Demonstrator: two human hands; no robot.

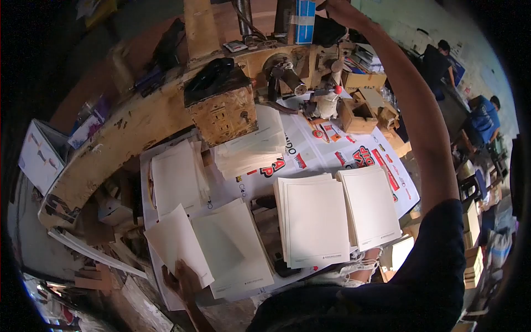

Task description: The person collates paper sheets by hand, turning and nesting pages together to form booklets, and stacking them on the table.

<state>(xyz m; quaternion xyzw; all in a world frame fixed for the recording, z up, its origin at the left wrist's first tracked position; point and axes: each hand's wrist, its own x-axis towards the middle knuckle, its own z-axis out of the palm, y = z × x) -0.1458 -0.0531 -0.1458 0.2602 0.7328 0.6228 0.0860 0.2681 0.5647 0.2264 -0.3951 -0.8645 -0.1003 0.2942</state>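
Observation:
My left hand (183,281) is at the lower left, its fingers closed on the bottom edge of a cream paper sheet (180,243); whether it is one sheet or a thin set, I cannot tell. This paper lies tilted, overlapping a paper stack (232,249) on its right and another stack (180,177) behind it. Two more stacks, one in the middle (315,221) and one at the right (370,207), have small print along the bottom. Far up at the top edge, my right hand (334,10) reaches beside a blue box (305,22); its fingers are dark and partly cut off.
A printed banner sheet (326,157) covers the work surface. Behind it stand a worn wooden block (221,110), a metal shaft (293,83), a string-wrapped bottle (326,104) and small wooden boxes (358,115). Two people (484,122) are in the right background.

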